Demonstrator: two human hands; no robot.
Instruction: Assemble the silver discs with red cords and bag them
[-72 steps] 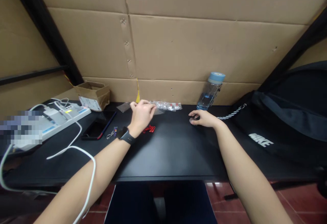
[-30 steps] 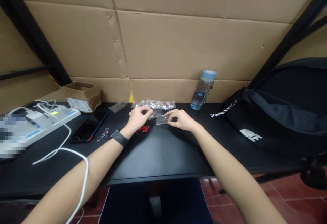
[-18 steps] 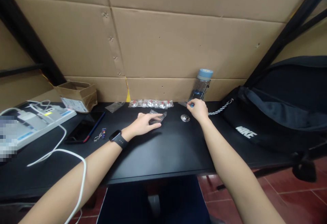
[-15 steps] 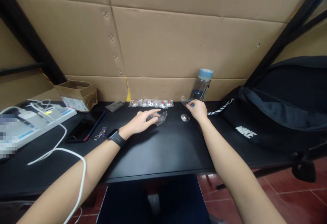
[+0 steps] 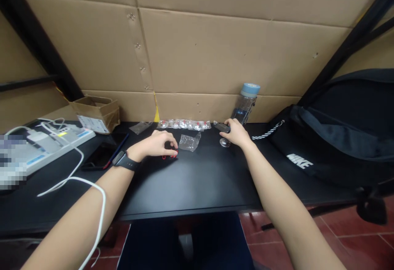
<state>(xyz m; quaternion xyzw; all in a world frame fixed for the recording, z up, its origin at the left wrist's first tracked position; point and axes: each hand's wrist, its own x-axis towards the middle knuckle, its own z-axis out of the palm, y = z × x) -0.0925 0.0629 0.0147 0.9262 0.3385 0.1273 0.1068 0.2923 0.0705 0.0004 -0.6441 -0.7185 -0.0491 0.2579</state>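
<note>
Curled hands (image 5: 156, 143) (image 5: 236, 133) — at red cord (image 5: 175, 153), clear bag (image 5: 221, 126)

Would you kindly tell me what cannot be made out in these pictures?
Head view:
Small red cords: partly covered by the left hand, whose grip is unclear.
Clear plastic bottle with blue lid: base hidden behind the right hand.
Black fabric backpack: cut off by the right edge.
Round silver disc: detail too small.

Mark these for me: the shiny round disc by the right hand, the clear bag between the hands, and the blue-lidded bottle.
Shiny round disc (image 5: 224, 142): head view, middle of its visible face.
Clear bag (image 5: 189, 142): head view, middle of the film.
Blue-lidded bottle (image 5: 244, 105): head view, transparent body below the lid.
</note>
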